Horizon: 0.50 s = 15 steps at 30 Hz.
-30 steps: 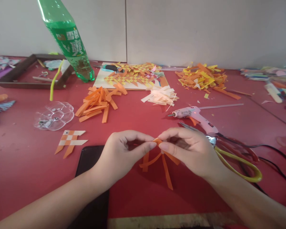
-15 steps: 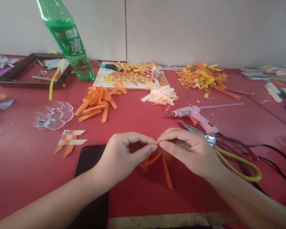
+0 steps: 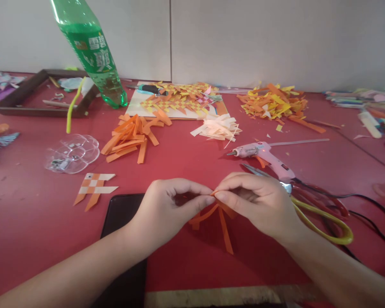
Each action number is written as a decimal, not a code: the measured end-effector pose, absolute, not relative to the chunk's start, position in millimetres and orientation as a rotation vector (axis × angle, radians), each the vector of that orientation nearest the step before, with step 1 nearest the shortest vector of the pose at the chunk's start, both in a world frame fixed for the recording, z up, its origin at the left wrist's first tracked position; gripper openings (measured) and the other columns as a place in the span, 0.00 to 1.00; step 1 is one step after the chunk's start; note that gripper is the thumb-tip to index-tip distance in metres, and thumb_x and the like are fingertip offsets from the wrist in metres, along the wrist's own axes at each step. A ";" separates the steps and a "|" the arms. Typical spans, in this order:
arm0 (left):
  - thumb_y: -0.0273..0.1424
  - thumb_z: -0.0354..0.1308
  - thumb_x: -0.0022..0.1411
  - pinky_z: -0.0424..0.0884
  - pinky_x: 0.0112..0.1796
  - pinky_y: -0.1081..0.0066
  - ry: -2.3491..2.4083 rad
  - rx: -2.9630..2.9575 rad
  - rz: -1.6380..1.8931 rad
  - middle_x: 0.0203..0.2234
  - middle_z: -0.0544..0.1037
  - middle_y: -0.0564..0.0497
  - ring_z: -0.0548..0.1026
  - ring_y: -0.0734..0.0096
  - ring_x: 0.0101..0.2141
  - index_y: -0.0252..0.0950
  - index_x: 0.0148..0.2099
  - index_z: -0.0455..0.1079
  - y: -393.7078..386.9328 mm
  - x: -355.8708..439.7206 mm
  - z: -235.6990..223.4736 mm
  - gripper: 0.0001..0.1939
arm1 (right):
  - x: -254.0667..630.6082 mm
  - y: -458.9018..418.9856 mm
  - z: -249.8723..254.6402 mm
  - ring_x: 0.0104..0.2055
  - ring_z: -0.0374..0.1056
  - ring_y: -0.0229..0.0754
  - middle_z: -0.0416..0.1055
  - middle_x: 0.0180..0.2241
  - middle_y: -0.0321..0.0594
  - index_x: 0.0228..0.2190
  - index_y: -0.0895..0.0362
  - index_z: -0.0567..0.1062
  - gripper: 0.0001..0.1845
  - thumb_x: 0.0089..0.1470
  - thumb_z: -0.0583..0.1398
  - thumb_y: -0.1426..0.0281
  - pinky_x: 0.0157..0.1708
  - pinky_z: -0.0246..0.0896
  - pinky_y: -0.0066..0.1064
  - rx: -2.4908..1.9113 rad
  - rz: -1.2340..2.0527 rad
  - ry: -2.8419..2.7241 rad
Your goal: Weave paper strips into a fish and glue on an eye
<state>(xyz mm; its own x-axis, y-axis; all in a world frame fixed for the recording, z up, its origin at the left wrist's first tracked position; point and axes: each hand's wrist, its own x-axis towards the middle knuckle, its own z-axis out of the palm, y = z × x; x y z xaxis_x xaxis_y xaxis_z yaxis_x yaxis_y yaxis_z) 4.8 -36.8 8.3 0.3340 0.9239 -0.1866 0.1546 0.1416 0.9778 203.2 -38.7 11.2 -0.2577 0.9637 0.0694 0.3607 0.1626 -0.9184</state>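
My left hand (image 3: 176,205) and my right hand (image 3: 253,205) meet fingertip to fingertip near the middle of the table. Between their thumbs and forefingers they pinch an orange paper strip (image 3: 214,193), mostly covered by the fingers. More orange strips (image 3: 225,231) show just below the fingertips; whether these are joined to the pinched one I cannot tell. Left of my hands lies a woven orange-and-white paper fish (image 3: 94,184) with a small dark eye. A black phone-like slab (image 3: 123,214) is partly under my left forearm. Yellow-handled scissors (image 3: 321,218) lie beside my right wrist, partly hidden by it.
A pink glue gun (image 3: 263,154) with its cord lies beyond my right hand. Farther back are orange strips (image 3: 128,141), pale strips (image 3: 220,126) and an orange-yellow pile (image 3: 272,102). A green bottle (image 3: 94,55), a dark frame (image 3: 22,112) and a clear palette (image 3: 80,154) stand at left.
Hardly anything differs. My fingertips have shifted slightly on the pinched strip, which now shows a little less; the whole view has moved a touch.
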 end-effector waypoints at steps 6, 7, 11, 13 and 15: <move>0.34 0.66 0.56 0.76 0.33 0.77 1.097 1.323 0.776 0.31 0.84 0.52 0.81 0.70 0.32 0.38 0.35 0.80 -36.7 5.4 6.9 0.06 | 202.1 -38.7 12.8 0.24 0.67 0.33 0.73 0.25 0.37 0.27 0.56 0.78 0.08 0.55 0.63 0.66 0.22 0.62 0.23 -1.265 1.088 -1.735; 0.35 0.66 0.56 0.76 0.33 0.77 1.097 1.322 0.778 0.31 0.84 0.52 0.81 0.70 0.32 0.38 0.35 0.80 -36.5 5.6 7.1 0.06 | 201.9 -38.6 13.0 0.24 0.67 0.33 0.73 0.25 0.36 0.27 0.56 0.77 0.08 0.55 0.63 0.66 0.22 0.62 0.23 -1.260 1.090 -1.735; 0.36 0.65 0.57 0.76 0.32 0.77 1.094 1.306 0.745 0.30 0.84 0.51 0.80 0.69 0.31 0.37 0.35 0.80 -36.3 6.4 9.3 0.08 | 201.6 -38.7 13.1 0.25 0.67 0.32 0.73 0.25 0.35 0.27 0.55 0.77 0.06 0.55 0.63 0.68 0.23 0.61 0.22 -1.240 1.086 -1.741; 0.36 0.64 0.58 0.75 0.31 0.76 1.102 1.297 0.715 0.30 0.83 0.50 0.79 0.70 0.31 0.36 0.35 0.80 -35.9 6.5 10.2 0.08 | 201.5 -38.8 12.6 0.25 0.67 0.32 0.73 0.25 0.35 0.27 0.55 0.77 0.06 0.55 0.63 0.69 0.23 0.61 0.22 -1.226 1.081 -1.743; 0.35 0.63 0.58 0.74 0.30 0.76 1.094 1.289 0.699 0.29 0.83 0.50 0.78 0.71 0.29 0.35 0.35 0.79 -35.3 6.5 10.1 0.08 | 201.4 -39.1 11.9 0.26 0.68 0.33 0.73 0.26 0.35 0.28 0.55 0.77 0.04 0.55 0.63 0.69 0.24 0.62 0.23 -1.198 1.098 -1.737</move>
<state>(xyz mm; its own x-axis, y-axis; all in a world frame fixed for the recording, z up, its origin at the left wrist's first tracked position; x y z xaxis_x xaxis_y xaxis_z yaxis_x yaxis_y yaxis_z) 6.5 -35.3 10.1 0.3672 0.8986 -0.2401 0.1597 0.1933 0.9680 201.4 -39.1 11.9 -0.2853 0.9527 0.1042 0.3146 0.1958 -0.9288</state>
